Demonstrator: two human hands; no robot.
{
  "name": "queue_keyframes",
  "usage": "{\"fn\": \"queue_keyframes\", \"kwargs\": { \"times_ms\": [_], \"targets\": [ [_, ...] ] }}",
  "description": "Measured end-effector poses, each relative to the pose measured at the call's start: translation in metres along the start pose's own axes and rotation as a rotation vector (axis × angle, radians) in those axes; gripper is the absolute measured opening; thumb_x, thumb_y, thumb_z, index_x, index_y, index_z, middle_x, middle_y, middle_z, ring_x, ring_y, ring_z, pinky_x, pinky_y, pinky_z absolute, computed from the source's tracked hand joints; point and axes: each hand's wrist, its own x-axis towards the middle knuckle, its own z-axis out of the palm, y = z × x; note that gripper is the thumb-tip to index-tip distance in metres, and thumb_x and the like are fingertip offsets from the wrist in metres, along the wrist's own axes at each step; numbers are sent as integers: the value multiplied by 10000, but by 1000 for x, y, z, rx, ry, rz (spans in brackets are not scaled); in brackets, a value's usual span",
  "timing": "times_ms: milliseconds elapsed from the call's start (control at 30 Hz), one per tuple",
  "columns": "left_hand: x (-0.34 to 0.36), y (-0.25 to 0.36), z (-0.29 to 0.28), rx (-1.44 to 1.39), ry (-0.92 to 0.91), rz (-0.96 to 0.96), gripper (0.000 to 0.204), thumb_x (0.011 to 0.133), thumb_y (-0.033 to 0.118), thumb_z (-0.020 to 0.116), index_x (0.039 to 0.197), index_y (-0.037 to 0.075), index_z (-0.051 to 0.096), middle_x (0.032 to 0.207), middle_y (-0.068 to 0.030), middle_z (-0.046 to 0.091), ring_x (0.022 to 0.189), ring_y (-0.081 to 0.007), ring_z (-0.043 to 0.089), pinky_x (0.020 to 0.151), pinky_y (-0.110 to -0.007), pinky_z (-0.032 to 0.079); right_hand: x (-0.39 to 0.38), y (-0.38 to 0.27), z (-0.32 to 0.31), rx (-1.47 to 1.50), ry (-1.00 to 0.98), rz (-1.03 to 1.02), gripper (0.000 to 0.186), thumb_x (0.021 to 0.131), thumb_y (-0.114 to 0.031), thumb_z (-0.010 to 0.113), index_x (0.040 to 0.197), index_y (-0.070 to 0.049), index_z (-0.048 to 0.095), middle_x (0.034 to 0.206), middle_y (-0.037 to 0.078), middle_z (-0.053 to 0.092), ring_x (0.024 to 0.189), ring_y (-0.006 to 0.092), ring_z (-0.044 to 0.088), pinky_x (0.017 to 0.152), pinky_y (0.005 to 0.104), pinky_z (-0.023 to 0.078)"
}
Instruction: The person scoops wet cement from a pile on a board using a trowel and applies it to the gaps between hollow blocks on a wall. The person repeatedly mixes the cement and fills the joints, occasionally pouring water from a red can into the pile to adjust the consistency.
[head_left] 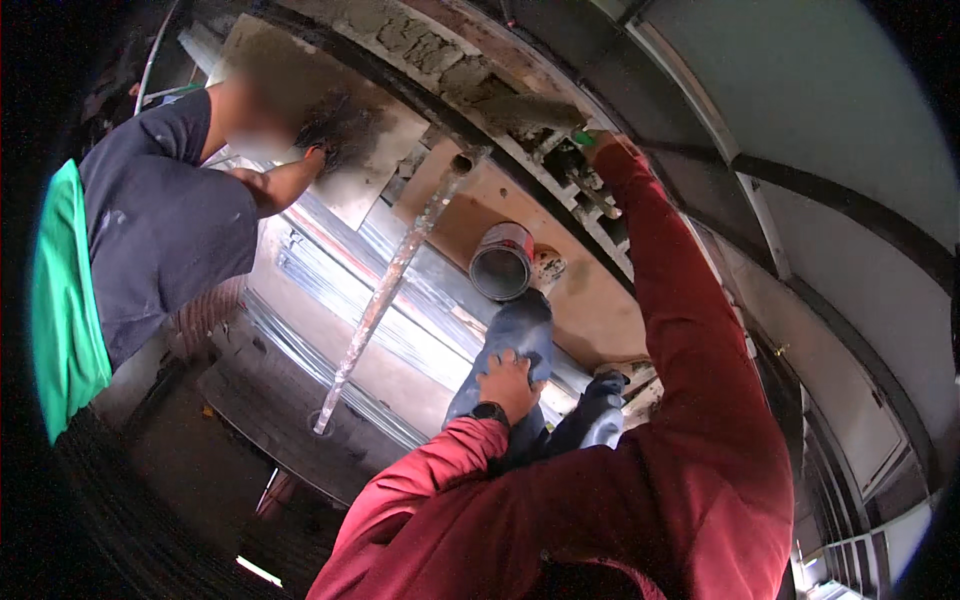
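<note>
High on the right, my right hand (610,152) is closed around the green handle of a trowel (582,137). Its grey, mortar-coloured blade seems to lie along the ledge of blocks and wet mortar (415,45), though blade and mortar are hard to tell apart. My left hand (510,385), with a dark watch at the wrist, rests with fingers spread on my blue-trousered knee (525,325). Just beyond that knee, an open metal can (502,262) with grey inside stands on the brown board (590,310).
A paint-spattered pole (385,285) slants through the middle. At the left a co-worker in a dark shirt (170,230) reaches toward a mortar-smeared board (375,150). A stained round container (548,265) sits beside the can. Framed panels (820,90) line the right.
</note>
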Motion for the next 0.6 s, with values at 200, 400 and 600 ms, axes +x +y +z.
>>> {"fn": "queue_keyframes", "kwargs": {
  "times_ms": [200, 400, 600],
  "targets": [
    [-4, -7, 19, 30, 9, -21, 500, 780, 450, 627, 1140, 105, 590, 1177, -100, 440, 1166, -339, 414, 846, -557, 438, -77, 14, -3, 8, 79, 97, 402, 808, -368, 556, 1175, -207, 585, 1022, 164, 642, 979, 344, 606, 822, 447, 482],
    [-1, -9, 30, 95, 24, 19, 475, 782, 435, 634, 1129, 114, 589, 1159, -91, 442, 1157, -321, 421, 832, -561, 445, -161, 79, 41, 14, 117, 318, 433, 810, -380, 561, 1189, -171, 562, 1044, 182, 619, 930, 376, 601, 784, 451, 498],
    [0, 0, 37, 166, 32, 44, 469, 787, 430, 638, 1134, 118, 586, 1192, -95, 440, 1153, -331, 427, 838, -555, 446, -197, 53, 101, 138, 154, 406, 480, 878, -316, 484, 1289, -71, 452, 1157, 191, 587, 948, 339, 607, 784, 432, 496]
  ]
}}
